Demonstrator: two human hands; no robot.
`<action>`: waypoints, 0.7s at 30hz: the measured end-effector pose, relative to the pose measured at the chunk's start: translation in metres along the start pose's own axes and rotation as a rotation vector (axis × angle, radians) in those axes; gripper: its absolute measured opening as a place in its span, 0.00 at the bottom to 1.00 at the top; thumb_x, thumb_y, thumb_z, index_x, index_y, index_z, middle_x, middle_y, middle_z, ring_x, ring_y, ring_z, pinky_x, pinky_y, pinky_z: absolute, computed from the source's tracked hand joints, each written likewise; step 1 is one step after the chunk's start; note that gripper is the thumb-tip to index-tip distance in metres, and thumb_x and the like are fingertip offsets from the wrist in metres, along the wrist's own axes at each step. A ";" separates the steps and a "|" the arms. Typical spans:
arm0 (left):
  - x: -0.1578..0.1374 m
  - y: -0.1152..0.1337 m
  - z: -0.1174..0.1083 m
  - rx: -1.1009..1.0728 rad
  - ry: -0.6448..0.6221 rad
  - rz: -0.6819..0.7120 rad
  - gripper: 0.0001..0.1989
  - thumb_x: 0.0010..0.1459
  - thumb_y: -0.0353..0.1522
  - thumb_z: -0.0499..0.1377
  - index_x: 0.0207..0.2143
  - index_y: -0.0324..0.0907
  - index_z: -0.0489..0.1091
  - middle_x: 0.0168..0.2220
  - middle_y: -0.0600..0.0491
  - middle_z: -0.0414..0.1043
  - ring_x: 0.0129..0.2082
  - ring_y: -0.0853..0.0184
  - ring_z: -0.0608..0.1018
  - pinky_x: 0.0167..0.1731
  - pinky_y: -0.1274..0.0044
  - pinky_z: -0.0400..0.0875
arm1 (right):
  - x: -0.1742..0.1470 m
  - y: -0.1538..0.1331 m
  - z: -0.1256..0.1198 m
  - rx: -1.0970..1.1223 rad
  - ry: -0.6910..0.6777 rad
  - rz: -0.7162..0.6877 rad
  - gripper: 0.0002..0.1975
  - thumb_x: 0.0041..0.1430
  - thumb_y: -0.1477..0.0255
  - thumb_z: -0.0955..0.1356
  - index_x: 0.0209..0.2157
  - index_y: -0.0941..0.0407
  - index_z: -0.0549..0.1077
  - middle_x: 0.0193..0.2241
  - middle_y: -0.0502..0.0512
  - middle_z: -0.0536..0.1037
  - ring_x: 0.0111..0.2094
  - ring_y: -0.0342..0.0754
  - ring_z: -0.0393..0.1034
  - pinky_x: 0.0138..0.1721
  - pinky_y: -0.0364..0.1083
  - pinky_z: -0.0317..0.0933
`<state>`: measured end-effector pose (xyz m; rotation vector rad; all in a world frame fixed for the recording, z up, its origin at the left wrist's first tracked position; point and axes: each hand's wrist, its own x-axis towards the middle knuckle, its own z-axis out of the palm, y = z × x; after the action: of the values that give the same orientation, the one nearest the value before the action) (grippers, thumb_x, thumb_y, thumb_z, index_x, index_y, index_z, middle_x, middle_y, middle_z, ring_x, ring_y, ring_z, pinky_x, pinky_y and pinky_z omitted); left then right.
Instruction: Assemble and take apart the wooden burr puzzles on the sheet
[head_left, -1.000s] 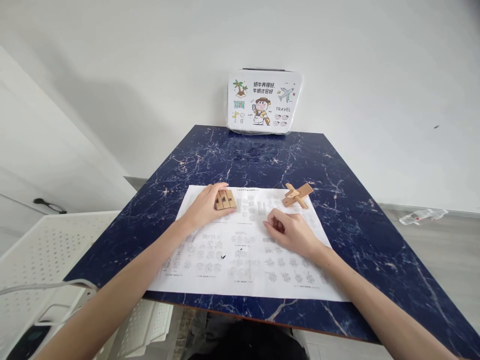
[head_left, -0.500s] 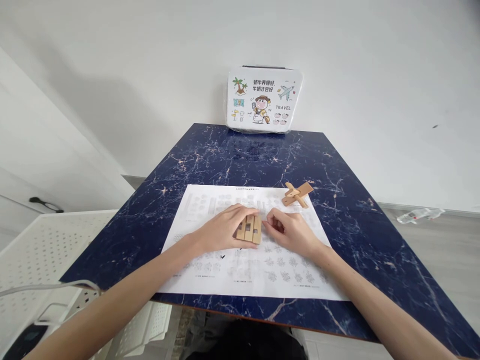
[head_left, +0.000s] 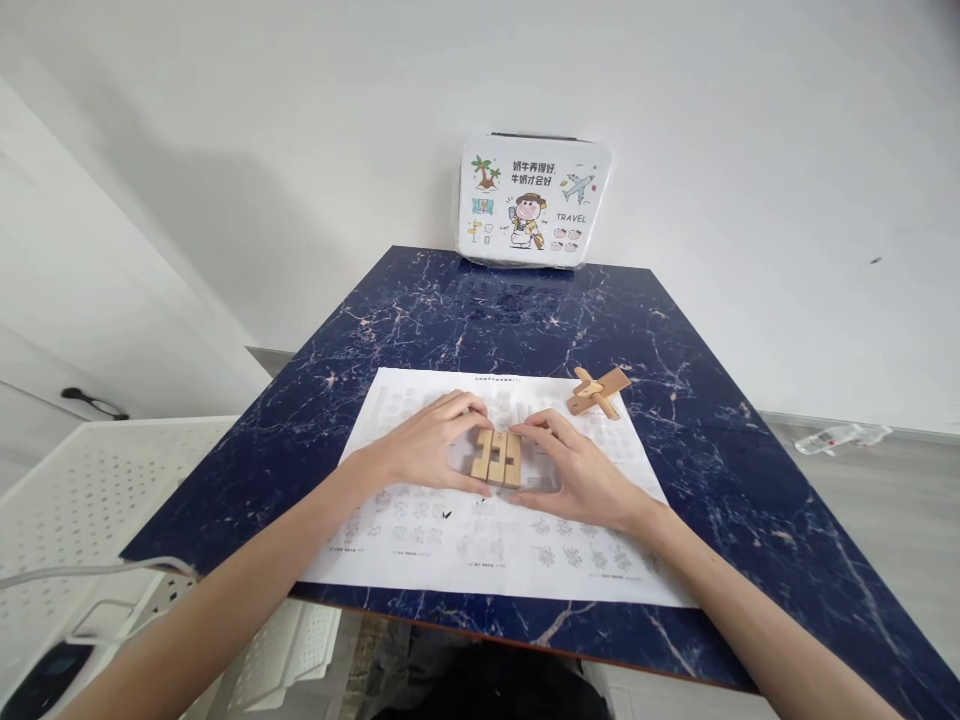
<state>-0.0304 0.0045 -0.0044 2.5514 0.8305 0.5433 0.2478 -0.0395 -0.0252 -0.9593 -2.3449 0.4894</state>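
Note:
Three notched wooden puzzle blocks [head_left: 496, 462] lie side by side on a printed paper sheet [head_left: 480, 575], their notches showing dark gaps. My left hand [head_left: 435, 440] grips them from the left, fingers at the far end and thumb at the near end. From the right, my right hand [head_left: 581, 470] spans the same blocks, fingertips touching the far edge and thumb by the near edge. Beyond my right hand rests a small assembly of crossed wooden pieces [head_left: 598, 390] at the sheet's upper right corner.
The sheet lies on a blue marble-patterned table [head_left: 517, 325]. A white case [head_left: 532, 205] with cartoon prints leans against the wall at the back. White perforated shelving [head_left: 90, 480] with a cable [head_left: 97, 570] stands left. A clear plastic bottle [head_left: 840, 438] lies on the floor at right.
My right hand has uncurled and come leftward onto the blocks' right side. My left hand has drawn back slightly left, uncovering more of the blocks.

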 end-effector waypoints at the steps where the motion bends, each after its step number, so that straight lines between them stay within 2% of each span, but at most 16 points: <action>1: 0.000 0.001 0.000 -0.006 -0.001 0.000 0.34 0.48 0.50 0.75 0.54 0.48 0.73 0.56 0.44 0.71 0.57 0.49 0.74 0.58 0.57 0.71 | 0.000 0.001 0.001 0.004 0.002 -0.005 0.32 0.62 0.56 0.75 0.63 0.50 0.66 0.54 0.66 0.70 0.53 0.63 0.72 0.49 0.61 0.74; 5: 0.003 0.008 -0.005 -0.102 0.016 -0.032 0.34 0.50 0.48 0.74 0.57 0.50 0.71 0.57 0.45 0.73 0.57 0.50 0.76 0.57 0.58 0.71 | 0.000 0.003 0.001 0.088 0.038 0.019 0.29 0.62 0.60 0.75 0.60 0.50 0.66 0.57 0.65 0.71 0.57 0.63 0.70 0.55 0.62 0.71; 11: 0.006 0.019 -0.009 -0.293 0.088 -0.132 0.35 0.51 0.45 0.75 0.60 0.52 0.70 0.56 0.47 0.76 0.51 0.54 0.80 0.52 0.60 0.75 | 0.002 -0.002 -0.004 0.201 0.129 0.159 0.27 0.61 0.64 0.75 0.59 0.50 0.66 0.52 0.61 0.78 0.47 0.58 0.75 0.48 0.58 0.73; 14: 0.007 0.020 -0.007 -0.356 0.115 -0.166 0.37 0.51 0.43 0.75 0.62 0.52 0.68 0.59 0.46 0.74 0.51 0.54 0.80 0.53 0.59 0.75 | 0.003 -0.005 -0.005 0.217 0.154 0.168 0.28 0.62 0.65 0.74 0.60 0.50 0.65 0.54 0.62 0.78 0.48 0.59 0.75 0.47 0.58 0.73; 17: 0.006 0.020 -0.005 -0.381 0.133 -0.173 0.35 0.53 0.41 0.74 0.61 0.51 0.67 0.60 0.46 0.73 0.53 0.54 0.79 0.53 0.59 0.75 | 0.004 -0.007 -0.006 0.214 0.157 0.162 0.28 0.63 0.65 0.74 0.61 0.49 0.65 0.55 0.62 0.77 0.48 0.59 0.75 0.47 0.58 0.73; 21: 0.007 0.019 -0.003 -0.348 0.184 -0.166 0.33 0.52 0.42 0.74 0.58 0.49 0.68 0.55 0.46 0.74 0.48 0.56 0.79 0.50 0.61 0.76 | 0.005 -0.008 -0.005 0.212 0.184 0.135 0.27 0.63 0.65 0.74 0.61 0.49 0.65 0.53 0.61 0.77 0.46 0.58 0.75 0.45 0.57 0.73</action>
<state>-0.0181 -0.0046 0.0090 2.1200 0.9109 0.8010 0.2440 -0.0408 -0.0149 -1.0194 -2.0289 0.6596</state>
